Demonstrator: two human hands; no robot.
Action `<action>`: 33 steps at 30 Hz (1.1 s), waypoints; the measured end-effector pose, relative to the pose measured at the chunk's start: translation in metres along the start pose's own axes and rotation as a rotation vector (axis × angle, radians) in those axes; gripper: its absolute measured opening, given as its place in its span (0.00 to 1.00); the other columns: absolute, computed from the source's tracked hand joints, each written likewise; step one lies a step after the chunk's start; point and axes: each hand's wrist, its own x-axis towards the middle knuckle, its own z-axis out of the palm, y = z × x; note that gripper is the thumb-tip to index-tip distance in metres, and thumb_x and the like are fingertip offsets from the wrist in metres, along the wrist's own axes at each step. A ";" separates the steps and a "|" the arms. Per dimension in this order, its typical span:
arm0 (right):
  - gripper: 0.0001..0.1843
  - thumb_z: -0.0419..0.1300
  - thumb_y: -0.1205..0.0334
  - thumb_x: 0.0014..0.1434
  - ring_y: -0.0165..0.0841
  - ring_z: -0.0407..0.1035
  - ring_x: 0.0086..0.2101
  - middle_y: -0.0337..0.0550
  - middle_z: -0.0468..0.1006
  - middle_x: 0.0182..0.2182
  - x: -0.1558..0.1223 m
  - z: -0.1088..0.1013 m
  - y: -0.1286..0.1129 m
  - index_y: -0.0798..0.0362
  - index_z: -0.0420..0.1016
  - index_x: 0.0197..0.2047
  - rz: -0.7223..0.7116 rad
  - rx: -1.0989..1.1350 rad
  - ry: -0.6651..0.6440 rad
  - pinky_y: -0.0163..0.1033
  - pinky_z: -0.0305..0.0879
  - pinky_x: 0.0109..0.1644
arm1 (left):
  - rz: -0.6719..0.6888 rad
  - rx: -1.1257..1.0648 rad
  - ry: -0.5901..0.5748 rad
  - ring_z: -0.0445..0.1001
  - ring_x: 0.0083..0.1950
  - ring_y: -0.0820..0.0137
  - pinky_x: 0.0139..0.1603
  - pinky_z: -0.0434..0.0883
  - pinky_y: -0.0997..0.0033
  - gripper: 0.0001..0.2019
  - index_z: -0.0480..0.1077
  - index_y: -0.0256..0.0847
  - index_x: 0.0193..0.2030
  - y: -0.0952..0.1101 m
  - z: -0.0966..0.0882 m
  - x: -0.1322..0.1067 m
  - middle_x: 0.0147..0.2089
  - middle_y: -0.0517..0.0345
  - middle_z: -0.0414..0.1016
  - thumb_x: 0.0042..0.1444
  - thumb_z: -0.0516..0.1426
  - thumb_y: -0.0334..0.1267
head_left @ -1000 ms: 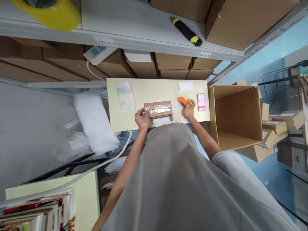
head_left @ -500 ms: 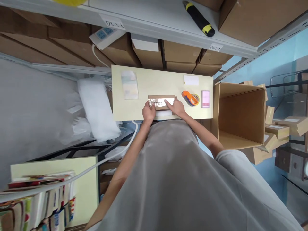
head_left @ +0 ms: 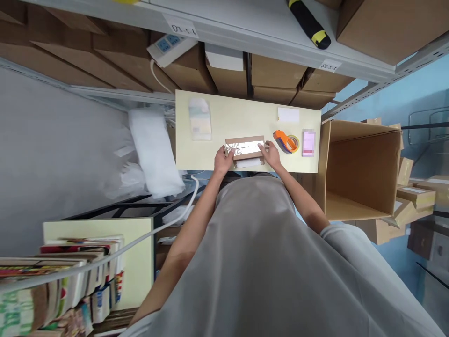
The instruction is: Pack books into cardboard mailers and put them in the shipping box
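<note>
A small brown cardboard box point(head_left: 244, 140) with a shiny strip of clear tape across its top lies near the front edge of the pale table point(head_left: 238, 107). My left hand point(head_left: 223, 161) grips its left end, thumb on top. At the right end, my right hand point(head_left: 271, 154) holds it with the thumb on the taped face and the fingers at the side. A white label point(head_left: 248, 163) shows on the box's near side. Right of my hands lies an orange tape dispenser point(head_left: 280, 136) with a roll of tape.
A plastic-wrapped packet point(head_left: 200, 119), a white slip point(head_left: 288, 114) and a pink-screened phone point(head_left: 308, 142) lie on the table. A large open carton point(head_left: 361, 168) stands at right. Bubble wrap point(head_left: 154, 150) hangs at left. Above, a shelf holds a utility knife point(head_left: 310, 25).
My view has shifted, so the scene sits further right. The box is tilted slightly, and my right hand has slid outward toward its right end.
</note>
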 end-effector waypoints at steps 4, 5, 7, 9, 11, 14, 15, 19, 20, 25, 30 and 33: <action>0.33 0.45 0.44 0.83 0.45 0.76 0.62 0.66 0.75 0.69 -0.016 -0.013 -0.010 0.61 0.72 0.73 -0.034 0.005 0.121 0.39 0.68 0.68 | 0.048 0.020 0.032 0.82 0.53 0.56 0.62 0.80 0.56 0.20 0.81 0.39 0.59 0.017 -0.012 -0.004 0.57 0.42 0.79 0.60 0.69 0.39; 0.33 0.45 0.44 0.83 0.46 0.75 0.62 0.65 0.75 0.68 -0.020 -0.018 -0.012 0.59 0.72 0.73 -0.054 -0.014 0.153 0.41 0.68 0.68 | 0.074 -0.013 0.044 0.82 0.53 0.58 0.60 0.81 0.58 0.22 0.80 0.39 0.62 0.022 -0.014 -0.005 0.59 0.43 0.79 0.61 0.69 0.37; 0.34 0.44 0.43 0.83 0.47 0.73 0.63 0.65 0.74 0.69 -0.028 -0.026 -0.016 0.57 0.70 0.75 -0.087 -0.038 0.208 0.43 0.67 0.69 | 0.117 -0.090 0.052 0.83 0.56 0.60 0.61 0.82 0.60 0.26 0.77 0.41 0.67 0.028 -0.018 -0.006 0.64 0.44 0.77 0.61 0.67 0.34; 0.34 0.43 0.44 0.83 0.47 0.73 0.62 0.63 0.75 0.69 -0.032 -0.030 -0.016 0.57 0.70 0.76 -0.113 -0.020 0.232 0.44 0.67 0.70 | 0.119 -0.153 0.031 0.83 0.60 0.60 0.65 0.80 0.61 0.27 0.75 0.41 0.69 0.029 -0.019 -0.008 0.67 0.44 0.77 0.62 0.63 0.30; 0.32 0.42 0.47 0.83 0.45 0.75 0.62 0.62 0.77 0.68 -0.033 -0.026 -0.012 0.57 0.72 0.74 -0.127 0.018 0.202 0.43 0.67 0.69 | 0.078 -0.189 -0.002 0.83 0.64 0.60 0.69 0.79 0.59 0.27 0.72 0.41 0.68 0.023 -0.018 -0.010 0.68 0.43 0.78 0.61 0.60 0.27; 0.28 0.45 0.53 0.83 0.44 0.77 0.62 0.60 0.80 0.66 -0.031 -0.009 0.000 0.56 0.76 0.70 -0.085 0.050 0.058 0.41 0.69 0.68 | -0.063 -0.178 -0.052 0.83 0.67 0.57 0.74 0.76 0.53 0.27 0.72 0.43 0.63 0.004 -0.014 -0.012 0.67 0.43 0.79 0.56 0.59 0.25; 0.26 0.46 0.54 0.82 0.43 0.78 0.62 0.60 0.82 0.66 -0.030 -0.004 0.004 0.56 0.78 0.69 -0.059 0.052 0.004 0.41 0.70 0.68 | -0.114 -0.164 -0.066 0.83 0.66 0.56 0.75 0.76 0.50 0.26 0.72 0.43 0.60 -0.002 -0.013 -0.011 0.65 0.44 0.81 0.54 0.59 0.25; 0.25 0.50 0.54 0.81 0.41 0.80 0.62 0.60 0.84 0.65 -0.018 0.008 0.016 0.57 0.78 0.69 0.006 0.065 -0.070 0.39 0.70 0.67 | -0.201 -0.132 -0.062 0.81 0.69 0.50 0.77 0.73 0.41 0.25 0.73 0.44 0.56 -0.016 -0.015 -0.001 0.61 0.42 0.83 0.50 0.61 0.26; 0.27 0.50 0.53 0.81 0.40 0.79 0.63 0.61 0.84 0.65 -0.012 0.008 0.016 0.58 0.76 0.70 0.017 0.085 -0.043 0.39 0.70 0.67 | -0.199 -0.131 -0.044 0.78 0.72 0.49 0.79 0.71 0.41 0.26 0.73 0.44 0.57 -0.014 -0.016 0.004 0.64 0.41 0.81 0.49 0.61 0.26; 0.33 0.48 0.42 0.81 0.41 0.78 0.65 0.64 0.83 0.65 0.024 -0.001 0.006 0.60 0.75 0.70 0.062 0.423 0.093 0.42 0.72 0.68 | -0.222 -0.200 -0.008 0.73 0.78 0.48 0.81 0.69 0.46 0.34 0.73 0.42 0.67 0.014 -0.019 0.033 0.72 0.41 0.77 0.49 0.61 0.31; 0.35 0.58 0.31 0.72 0.46 0.80 0.62 0.58 0.87 0.58 0.035 -0.005 0.001 0.54 0.81 0.60 0.001 0.757 0.173 0.51 0.74 0.69 | -0.134 -0.258 -0.044 0.79 0.69 0.52 0.77 0.72 0.48 0.31 0.73 0.45 0.67 0.040 -0.035 0.040 0.65 0.48 0.84 0.54 0.60 0.39; 0.38 0.62 0.26 0.68 0.47 0.79 0.63 0.56 0.87 0.58 0.023 -0.007 0.002 0.52 0.81 0.61 -0.079 0.801 0.226 0.51 0.74 0.69 | -0.070 -0.260 0.014 0.80 0.67 0.54 0.74 0.74 0.49 0.26 0.72 0.47 0.65 0.045 -0.049 0.034 0.64 0.49 0.84 0.60 0.59 0.42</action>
